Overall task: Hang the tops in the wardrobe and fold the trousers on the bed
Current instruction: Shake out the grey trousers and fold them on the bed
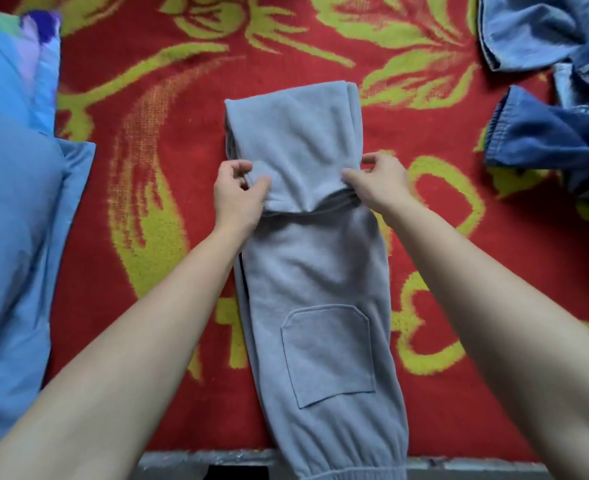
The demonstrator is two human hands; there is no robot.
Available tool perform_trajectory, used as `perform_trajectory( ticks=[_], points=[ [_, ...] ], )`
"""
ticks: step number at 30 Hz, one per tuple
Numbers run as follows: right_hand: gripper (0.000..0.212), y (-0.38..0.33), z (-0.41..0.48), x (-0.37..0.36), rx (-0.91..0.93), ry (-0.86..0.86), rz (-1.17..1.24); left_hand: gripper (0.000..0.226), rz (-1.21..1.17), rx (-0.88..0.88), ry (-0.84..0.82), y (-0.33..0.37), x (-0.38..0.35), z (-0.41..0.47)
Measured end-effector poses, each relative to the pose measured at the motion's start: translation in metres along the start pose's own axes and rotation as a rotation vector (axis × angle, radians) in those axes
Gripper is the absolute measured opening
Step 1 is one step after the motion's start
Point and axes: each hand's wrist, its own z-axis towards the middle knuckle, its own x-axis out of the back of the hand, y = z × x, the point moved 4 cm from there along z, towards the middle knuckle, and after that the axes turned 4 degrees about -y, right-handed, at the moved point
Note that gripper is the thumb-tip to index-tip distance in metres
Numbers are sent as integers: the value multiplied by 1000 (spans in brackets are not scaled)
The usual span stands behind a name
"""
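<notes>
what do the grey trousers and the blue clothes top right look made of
Grey trousers: likely fleece or sweatshirt jersey, matte and soft, with a faintly fuzzy nap and limp folds. Blue clothes: denim by the look, faded indigo with pale stitched seams.

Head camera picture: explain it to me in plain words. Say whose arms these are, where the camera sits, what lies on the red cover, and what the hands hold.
There is no machine here: a person wears one wide-angle camera on the head, looking forward and down, so the two bare arms are that person's own. The surface is a red woven blanket with yellow-green flowers. On it, in the middle, lies a pair of grey fleece trousers with a patch pocket, its far part doubled back toward the camera. The left hand and the right hand each pinch the edge of that doubled-back part, one at each side. At the left lies a blue pillow; at the upper right lies a heap of blue denim jeans, untouched.
</notes>
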Motion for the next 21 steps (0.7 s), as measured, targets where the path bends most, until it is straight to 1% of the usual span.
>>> perform_trajectory(
  ticks=[1, 3, 4, 5, 6, 7, 8, 9, 10, 11, 12, 13, 14, 15, 17, 19, 21],
  points=[
    [27, -4, 0, -3, 26, -8, 84, 26, 70, -68, 33, 4, 0, -4],
    [20, -2, -1, -9, -8, -63, 286, 29, 254, -149, 73, 9, 0, -11],
    [19, 3, -1, -10, -44, -104, 272, 30, 359, -128, 26, 7, -2, -12],
    [22, 8, 0, -11, -70, -140, 151, 31, 456, -72, -49, 1, -5, -9],
    [31, 15, 1, -10, -98, -159, 0, 29, 513, 9, -121, -3, -6, -5],
    [45, 22, 5, -7, -115, -125, -105, 26, 512, 61, -138, -3, -4, 1],
    [59, 23, 8, -1, -109, -75, -133, 26, 492, 71, -93, 2, 0, 7],
    [68, 17, 12, 4, -53, -11, -111, 28, 504, 14, 20, 12, 5, 13],
    [72, 8, 15, 7, 47, 51, -94, 30, 569, -111, 168, 26, 8, 18],
    [73, -2, 19, 8, 166, 95, -123, 33, 664, -262, 259, 38, 5, 21],
    [72, -11, 24, 6, 277, 124, -211, 38, 764, -393, 258, 47, -3, 26],
    [71, -20, 30, 1, 372, 143, -344, 45, 882, -464, 175, 49, -17, 32],
    [70, -26, 37, -7, 441, 138, -502, 51, 1009, -474, 69, 45, -29, 40],
    [69, -29, 44, -16, 484, 109, -644, 56, 1130, -453, -17, 38, -38, 50],
    [72, -25, 56, -36, 509, 12, -824, 63, 1290, -402, -95, 15, -41, 72],
    [77, -14, 66, -51, 499, -36, -854, 68, 1317, -422, -123, -3, -37, 89],
    [79, -3, 76, -59, 503, 0, -804, 70, 1229, -475, -124, -15, -36, 104]
  ],
)
